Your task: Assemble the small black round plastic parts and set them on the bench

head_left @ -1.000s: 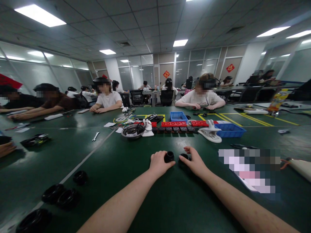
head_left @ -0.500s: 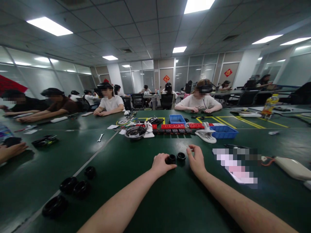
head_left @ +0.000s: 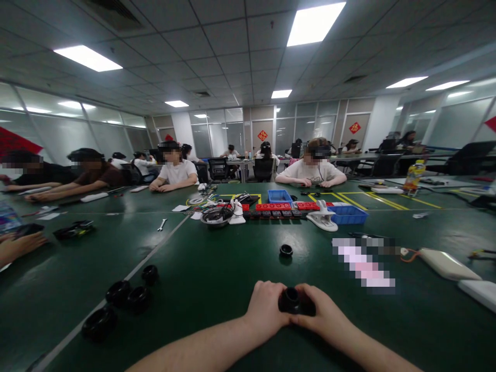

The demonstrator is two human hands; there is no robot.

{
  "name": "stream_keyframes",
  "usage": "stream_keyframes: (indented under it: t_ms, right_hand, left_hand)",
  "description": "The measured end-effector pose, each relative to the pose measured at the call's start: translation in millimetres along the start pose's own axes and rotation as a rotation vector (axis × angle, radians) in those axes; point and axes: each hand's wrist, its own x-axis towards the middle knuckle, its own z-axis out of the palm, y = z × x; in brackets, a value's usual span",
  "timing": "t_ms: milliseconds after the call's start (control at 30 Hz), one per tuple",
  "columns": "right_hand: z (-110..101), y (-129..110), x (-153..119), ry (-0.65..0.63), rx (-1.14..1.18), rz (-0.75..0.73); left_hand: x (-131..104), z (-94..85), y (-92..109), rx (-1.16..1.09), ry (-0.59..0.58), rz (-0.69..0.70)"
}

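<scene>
My left hand (head_left: 266, 307) and my right hand (head_left: 322, 311) are wrapped round a black hollow piece (head_left: 292, 298) from both sides, close in front of me. The piece has a round opening at the top and a wider dark body below; its lower part is partly hidden by my fingers. Farther out on the green table (head_left: 217, 268) rests a small black ring-like piece (head_left: 285, 251), touched by neither hand. To the left lie several more black round hollow pieces (head_left: 98, 324), in a loose group by the pale seam line.
Beyond my hands are red power strips (head_left: 277, 206), a metal bowl of cables (head_left: 215, 218), a white clamp-like stand (head_left: 322, 222) and blue trays (head_left: 349, 214). On the right lie a blurred-out pink item (head_left: 366, 266) and a white device (head_left: 445, 262). A co-worker's hand (head_left: 27, 245) is at far left.
My left hand has brought its black piece nearer to me, away from the small ring-like piece. My right hand, earlier open beside them, has closed round it. The view has tilted up.
</scene>
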Motion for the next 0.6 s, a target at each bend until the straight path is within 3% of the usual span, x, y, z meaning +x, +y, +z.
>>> stream_keyframes:
  t_ms: [167, 333, 467, 600]
  right_hand:
    - [0.6, -5.9, -1.2, 0.011, -0.045, 0.070]
    - [-18.7, 3.4, -24.2, -0.025, -0.015, 0.141]
    - [-51.0, 33.1, -62.3, -0.032, 0.055, 0.231]
    - [-90.7, 80.6, -89.5, 0.210, 0.042, 0.489]
  left_hand:
    - [-4.8, -5.2, 1.8, -0.047, -0.119, 0.174]
    - [-3.3, -14.6, -5.9, -0.051, -0.170, 0.264]
    - [-1.8, -16.3, -9.1, -0.039, -0.205, 0.302]
    - [-1.7, -16.2, -9.2, -0.039, -0.228, 0.303]
